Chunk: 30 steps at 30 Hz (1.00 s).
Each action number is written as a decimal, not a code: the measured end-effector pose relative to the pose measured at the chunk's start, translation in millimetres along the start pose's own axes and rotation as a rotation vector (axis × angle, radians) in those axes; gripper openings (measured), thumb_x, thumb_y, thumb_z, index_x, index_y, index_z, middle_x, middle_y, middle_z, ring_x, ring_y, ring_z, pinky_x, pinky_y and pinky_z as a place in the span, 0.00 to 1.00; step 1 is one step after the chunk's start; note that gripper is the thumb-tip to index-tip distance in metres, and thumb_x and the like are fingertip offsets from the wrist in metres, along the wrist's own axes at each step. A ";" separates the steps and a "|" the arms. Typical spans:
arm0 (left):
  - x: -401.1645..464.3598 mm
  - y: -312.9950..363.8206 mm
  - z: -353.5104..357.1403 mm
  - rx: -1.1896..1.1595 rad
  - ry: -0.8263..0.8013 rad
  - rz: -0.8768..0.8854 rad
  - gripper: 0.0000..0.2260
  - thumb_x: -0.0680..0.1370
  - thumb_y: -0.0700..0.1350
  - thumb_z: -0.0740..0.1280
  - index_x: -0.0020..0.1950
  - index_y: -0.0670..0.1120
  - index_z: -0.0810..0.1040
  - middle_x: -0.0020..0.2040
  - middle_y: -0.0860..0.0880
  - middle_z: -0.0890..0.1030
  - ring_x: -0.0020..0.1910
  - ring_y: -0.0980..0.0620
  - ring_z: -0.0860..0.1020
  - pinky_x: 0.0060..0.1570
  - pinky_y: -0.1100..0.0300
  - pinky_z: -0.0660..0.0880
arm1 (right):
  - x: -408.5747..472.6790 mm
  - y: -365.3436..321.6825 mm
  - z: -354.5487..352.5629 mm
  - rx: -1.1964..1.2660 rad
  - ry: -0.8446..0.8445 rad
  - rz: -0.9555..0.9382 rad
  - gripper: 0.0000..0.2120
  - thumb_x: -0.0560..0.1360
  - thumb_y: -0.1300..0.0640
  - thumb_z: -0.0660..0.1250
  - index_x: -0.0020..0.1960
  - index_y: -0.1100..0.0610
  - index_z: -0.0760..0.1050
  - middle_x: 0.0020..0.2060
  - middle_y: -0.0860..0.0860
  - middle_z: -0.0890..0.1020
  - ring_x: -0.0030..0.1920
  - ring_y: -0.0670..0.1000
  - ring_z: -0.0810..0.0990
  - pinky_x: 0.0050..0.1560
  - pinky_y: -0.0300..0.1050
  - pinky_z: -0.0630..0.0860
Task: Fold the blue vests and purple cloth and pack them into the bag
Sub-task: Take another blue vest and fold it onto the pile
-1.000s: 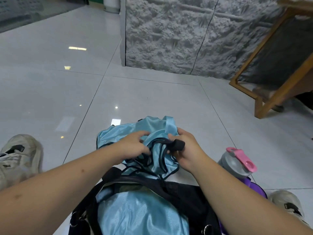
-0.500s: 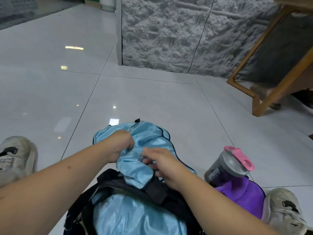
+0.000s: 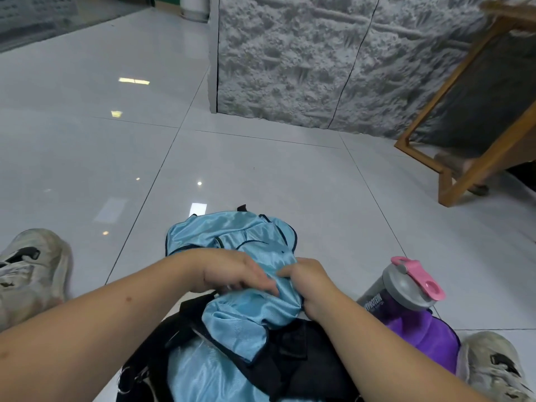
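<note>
A shiny light-blue vest (image 3: 237, 236) with dark trim lies bunched on the floor and drapes over the rim of a black bag (image 3: 293, 352). My left hand (image 3: 232, 271) lies flat on the vest, fingers stretched toward the right. My right hand (image 3: 307, 282) pinches a fold of the same vest beside it. Another blue vest (image 3: 197, 378) lies inside the open bag, under a black strap. The purple cloth (image 3: 426, 338) lies on the floor right of the bag, partly under a bottle.
A grey shaker bottle (image 3: 400, 288) with a pink flip cap rests on the purple cloth. My worn shoes sit at the far left (image 3: 29, 271) and lower right (image 3: 496, 369). A wooden frame (image 3: 464, 169) stands at the right; a rough grey wall panel (image 3: 319, 59) is behind.
The vest has been pulled nearer and folded over the bag's rim. My left hand went from gripping the cloth to lying flat on it; my right hand shifted right and pinches a fold.
</note>
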<state>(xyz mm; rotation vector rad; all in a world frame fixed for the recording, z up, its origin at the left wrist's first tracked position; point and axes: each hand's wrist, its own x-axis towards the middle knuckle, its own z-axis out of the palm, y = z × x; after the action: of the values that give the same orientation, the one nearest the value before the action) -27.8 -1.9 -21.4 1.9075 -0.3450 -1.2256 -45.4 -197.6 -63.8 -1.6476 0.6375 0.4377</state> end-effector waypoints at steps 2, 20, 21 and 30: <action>7.0 -9.4 -9.3 -0.115 0.433 -0.028 0.22 0.74 0.69 0.71 0.47 0.50 0.86 0.43 0.50 0.82 0.41 0.51 0.77 0.44 0.58 0.74 | -4.0 0.9 -4.2 0.091 -0.090 -0.037 0.15 0.70 0.73 0.67 0.54 0.64 0.84 0.47 0.63 0.88 0.49 0.65 0.88 0.55 0.65 0.84; -4.4 -11.7 -16.0 -0.399 0.264 0.174 0.15 0.76 0.39 0.75 0.63 0.42 0.81 0.59 0.43 0.86 0.58 0.43 0.85 0.55 0.50 0.81 | -12.4 8.2 -5.0 -0.009 -0.154 -0.242 0.16 0.72 0.70 0.74 0.56 0.56 0.83 0.49 0.57 0.88 0.49 0.59 0.89 0.56 0.62 0.84; -3.7 -12.2 -14.4 -0.324 0.265 0.141 0.17 0.75 0.38 0.76 0.63 0.42 0.80 0.58 0.44 0.86 0.58 0.42 0.85 0.58 0.46 0.81 | -12.8 7.8 -2.6 0.013 -0.152 -0.247 0.16 0.72 0.67 0.75 0.57 0.57 0.83 0.49 0.57 0.88 0.49 0.59 0.89 0.56 0.62 0.84; -8.8 -27.7 -62.5 -0.718 1.156 0.150 0.07 0.78 0.36 0.65 0.51 0.46 0.80 0.50 0.44 0.83 0.49 0.42 0.82 0.52 0.47 0.79 | -9.2 -8.9 -14.7 0.278 0.157 -0.279 0.10 0.81 0.52 0.68 0.49 0.48 0.88 0.49 0.53 0.88 0.53 0.56 0.86 0.57 0.58 0.84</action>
<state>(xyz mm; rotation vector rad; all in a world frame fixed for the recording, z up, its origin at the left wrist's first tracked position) 15.7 51.4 -25.2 1.5760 0.5002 0.0232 -48.0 -209.8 -48.8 -1.4843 0.5463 0.0151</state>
